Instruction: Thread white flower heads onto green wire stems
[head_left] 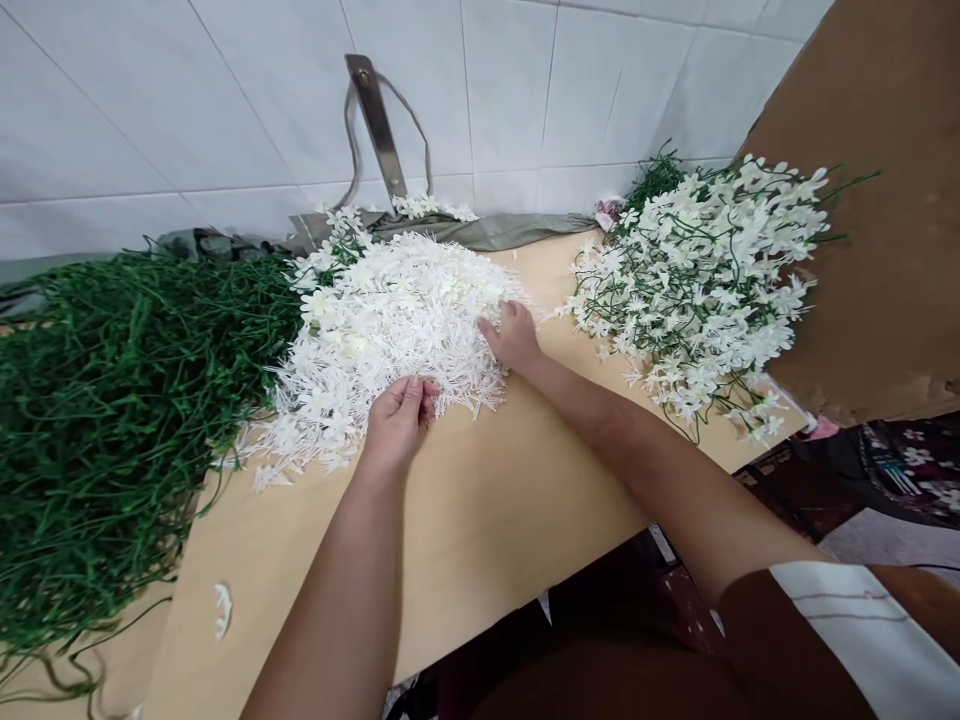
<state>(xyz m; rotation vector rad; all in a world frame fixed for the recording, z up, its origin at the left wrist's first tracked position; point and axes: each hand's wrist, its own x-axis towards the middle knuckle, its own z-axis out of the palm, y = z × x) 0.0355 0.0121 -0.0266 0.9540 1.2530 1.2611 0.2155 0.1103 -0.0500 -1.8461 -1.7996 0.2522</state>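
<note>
A broad heap of small white artificial flowers and thin white pieces (420, 300) lies in the middle of the board. My left hand (400, 415) is at the heap's front edge, thumb and fingers pinched together; whatever is between them is too small or hidden to make out. At the heap's right side, my right hand (514, 335) has its fingers curled down against the white pieces, and the fingertips are partly hidden. To the left spreads a large pile of green plastic stems (135, 400). On the right rests a bunch of white flowers on green stems (712, 270).
The tan board (480, 540) has its front edge close to my body. A small white curved piece (223, 610) lies at its front left. Against the tiled wall (225, 90) leans a metal strip (377, 125) with a cord. Brown cardboard (885, 220) stands at the right.
</note>
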